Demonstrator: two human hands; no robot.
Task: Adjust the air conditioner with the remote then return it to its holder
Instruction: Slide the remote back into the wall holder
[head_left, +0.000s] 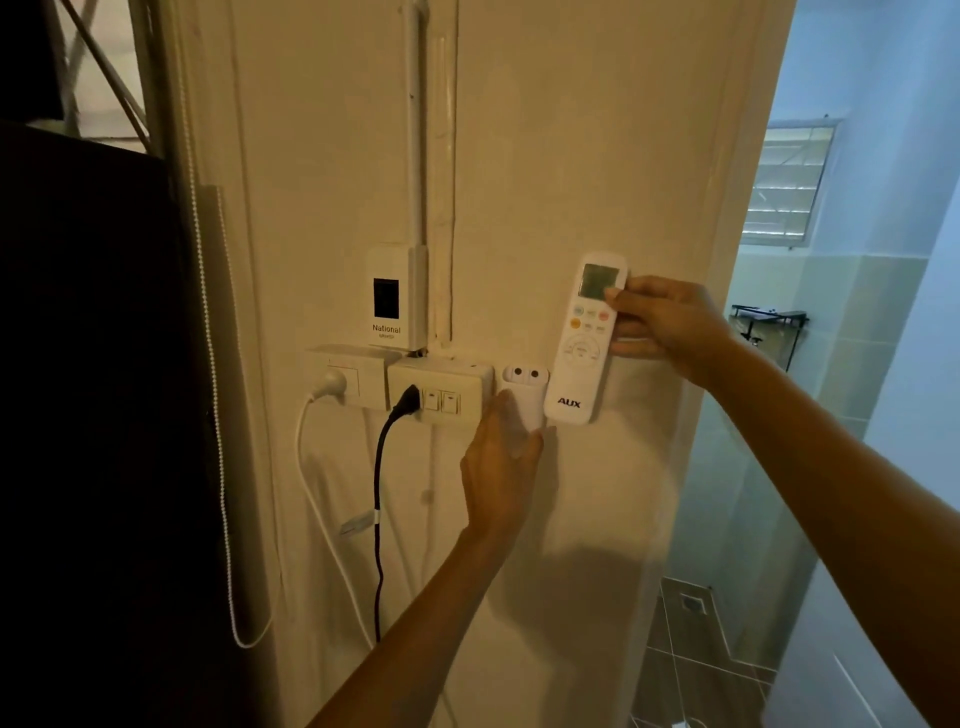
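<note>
I see the right hand (662, 325) clamped on the white AUX remote (584, 338) — fingers on its right edge near the display, remote upright against the cream wall (545, 156), buttons facing out. Left hand (498, 467) grips the lower part of the white holder (524, 397) — mounted just left of the remote, beside the switch box (441, 387). Remote sits outside the holder. Black plug (408, 402) in that box.
</note>
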